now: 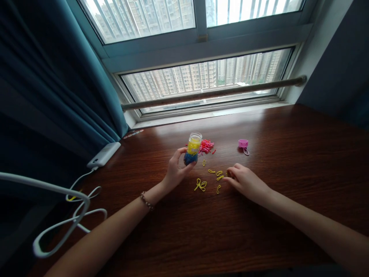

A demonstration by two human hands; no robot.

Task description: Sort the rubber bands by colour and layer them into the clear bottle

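Observation:
My left hand (pixel 179 166) is wrapped round a small clear jar (pixel 193 148), which is tilted slightly and has no lid on. Yellow bands fill its upper part and dark blue ones the bottom. Low over the table, my right hand (pixel 240 177) has its fingers pinched together beside several loose yellow rubber bands (pixel 219 173). Whatever is between those fingertips is hidden. A small tangle of yellow bands (pixel 201 185) lies below the jar. Behind the jar is a pile of red and pink rubber bands (pixel 206 146).
A pink lid with a loop (pixel 243 144) sits on the brown wooden table (pixel 288 165), right of the pile. At the left are a white power strip (pixel 104 154) and looping white cable (pixel 62 186). A blue curtain (pixel 95 96) and barred window border the table's far side.

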